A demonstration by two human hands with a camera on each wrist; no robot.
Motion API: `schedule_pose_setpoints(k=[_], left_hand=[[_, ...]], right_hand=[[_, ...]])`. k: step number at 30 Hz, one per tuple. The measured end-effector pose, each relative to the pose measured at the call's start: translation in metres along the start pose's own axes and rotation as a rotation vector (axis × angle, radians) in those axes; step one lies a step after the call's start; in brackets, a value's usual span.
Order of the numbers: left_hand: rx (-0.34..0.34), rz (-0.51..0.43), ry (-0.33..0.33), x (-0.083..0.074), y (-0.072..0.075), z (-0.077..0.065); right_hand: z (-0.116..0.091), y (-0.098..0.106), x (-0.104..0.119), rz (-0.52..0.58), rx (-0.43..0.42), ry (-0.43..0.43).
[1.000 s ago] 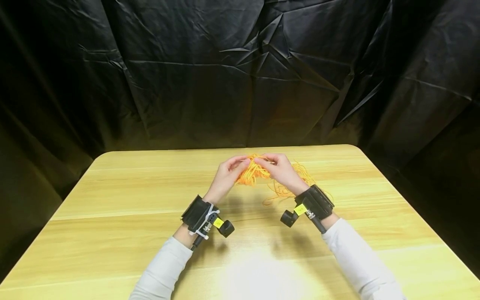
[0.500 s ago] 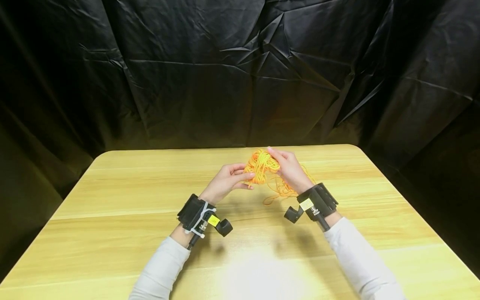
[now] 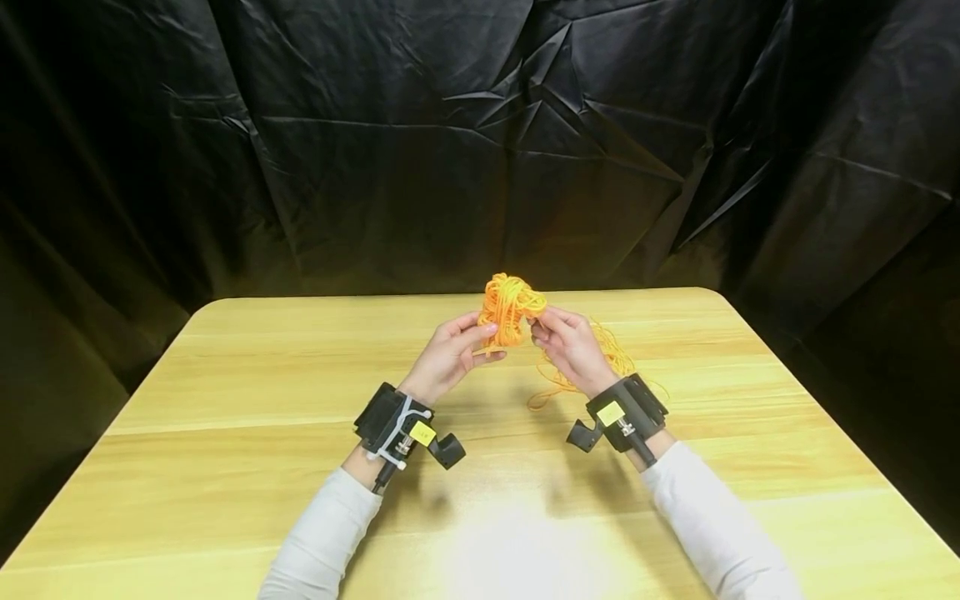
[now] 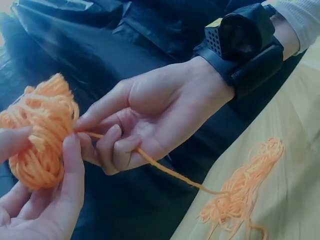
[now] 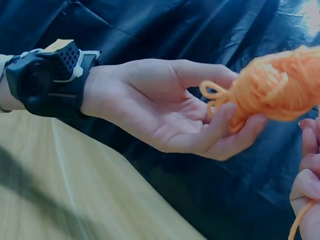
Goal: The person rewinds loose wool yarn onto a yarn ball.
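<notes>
A bundle of orange yarn [image 3: 508, 307], wound into a thick skein, is held up over the far part of the table. My left hand [image 3: 442, 358] grips its left end between thumb and fingers; small loops stick out there in the right wrist view. At the bundle's right side, my right hand [image 3: 577, 350] pinches a yarn strand [image 4: 170, 171]. In the left wrist view this strand passes through the curled right fingers [image 4: 122, 150] and runs down to a loose heap of the same yarn [image 4: 240, 185] on the table.
The light wooden table [image 3: 225, 467] has a rounded far edge, with a black sheet [image 3: 390, 208] hanging behind it. Beyond my right wrist lies the loose yarn heap [image 3: 615, 354]. Each wrist wears a black strap with a small camera.
The yarn bundle has been turned and lifted up, slightly leftward since half a second ago. My right hand has shifted from the bundle's upper right to its lower right side.
</notes>
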State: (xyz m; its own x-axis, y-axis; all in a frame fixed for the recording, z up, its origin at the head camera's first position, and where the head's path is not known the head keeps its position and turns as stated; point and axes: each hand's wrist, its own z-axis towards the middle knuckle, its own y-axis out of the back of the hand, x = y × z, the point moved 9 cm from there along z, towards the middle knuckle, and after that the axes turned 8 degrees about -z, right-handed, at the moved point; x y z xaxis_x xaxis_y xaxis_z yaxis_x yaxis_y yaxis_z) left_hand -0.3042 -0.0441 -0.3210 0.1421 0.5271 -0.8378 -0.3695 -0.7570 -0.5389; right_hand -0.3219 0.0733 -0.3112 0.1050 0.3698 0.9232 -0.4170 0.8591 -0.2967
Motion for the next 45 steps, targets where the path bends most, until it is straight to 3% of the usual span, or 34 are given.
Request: schedule_pose_setpoints(k=[3,6,9,12,16,19,24,29,33,38,40,45], left_hand=[[0.042,0.009,0.017,0.001,-0.003,-0.001],[0.044,0.049,0.010,0.001,-0.004,-0.001],[-0.030,0.090,-0.023,-0.001,0.002,0.000],[-0.120,0.108,-0.050,-0.004,0.009,0.000],[-0.206,0.108,-0.081,-0.008,0.017,-0.001],[-0.225,0.068,-0.104,-0.010,0.019,-0.001],[-0.197,-0.008,-0.138,-0.013,0.016,-0.002],[-0.232,-0.023,-0.174,-0.018,0.021,-0.004],[-0.237,-0.013,-0.154,-0.019,0.025,-0.005],[-0.159,0.096,-0.061,-0.010,0.021,-0.003],[-0.127,0.169,-0.028,-0.006,0.018,-0.002],[-0.108,0.325,0.013,-0.001,0.016,-0.003]], right_hand=[[0.001,0.003,-0.006,-0.043,-0.055,-0.030],[-0.001,0.003,-0.014,-0.186,-0.113,-0.086],[-0.002,-0.002,-0.019,-0.397,-0.117,-0.112],[-0.003,-0.008,-0.017,-0.568,-0.113,-0.076],[-0.003,-0.013,-0.012,-0.686,-0.121,-0.043],[-0.004,-0.017,-0.015,-0.708,-0.079,-0.067],[-0.005,-0.023,-0.028,-0.681,0.044,-0.129],[-0.006,-0.014,-0.032,-0.681,0.097,-0.185],[-0.003,-0.002,-0.031,-0.654,0.126,-0.237],[0.004,0.018,-0.028,-0.499,0.063,-0.344],[0.007,0.023,-0.024,-0.489,0.033,-0.367],[0.017,0.016,-0.004,-0.690,0.036,-0.317]])
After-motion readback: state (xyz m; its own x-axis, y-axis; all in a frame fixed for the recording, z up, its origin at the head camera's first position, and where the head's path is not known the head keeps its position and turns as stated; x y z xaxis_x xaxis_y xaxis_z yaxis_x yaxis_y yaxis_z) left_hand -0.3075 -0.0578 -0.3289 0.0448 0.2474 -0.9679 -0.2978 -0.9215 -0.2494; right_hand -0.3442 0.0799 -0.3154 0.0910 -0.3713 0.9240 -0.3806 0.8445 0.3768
